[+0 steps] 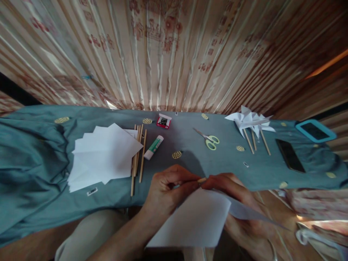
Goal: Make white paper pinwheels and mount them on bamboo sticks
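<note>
Close to my body, over the table's front edge, my left hand (171,186) and my right hand (235,188) meet with fingers pinched together. Between their fingertips shows the short pale end of a wooden stick (202,180); the rest of it is hidden. White paper (197,217) hangs just below the fingertips, with one flap spreading right across my right hand. My left hand's thumb and forefinger close on the stick's end. The right hand's fingers are closed at the stick and the paper's top edge, partly hidden by the paper.
Left on the green cloth (187,125) lie white sheets (104,156), several wooden sticks (143,156) and a glue stick (153,147). Behind are a small red box (164,121) and scissors (210,140). Paper pinwheels (250,121), a phone (290,156) and a blue-framed tablet (315,130) lie right.
</note>
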